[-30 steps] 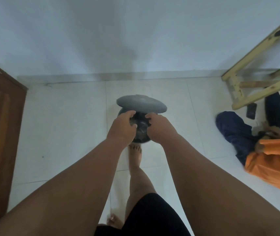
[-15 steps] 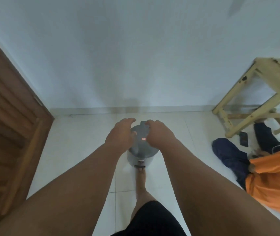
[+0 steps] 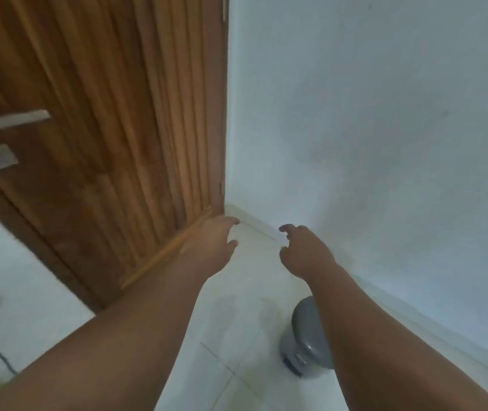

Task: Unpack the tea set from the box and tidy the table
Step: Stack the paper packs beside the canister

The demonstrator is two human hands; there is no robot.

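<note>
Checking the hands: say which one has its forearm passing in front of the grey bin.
The right hand: its forearm crosses the grey bin on the floor by the wall. The left hand reaches out beside the wooden door.

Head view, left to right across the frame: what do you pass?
Door handle → wooden door → left hand → right hand → grey pedal bin on the floor, partly behind the right forearm → white wall. Both hands are open and empty.
</note>
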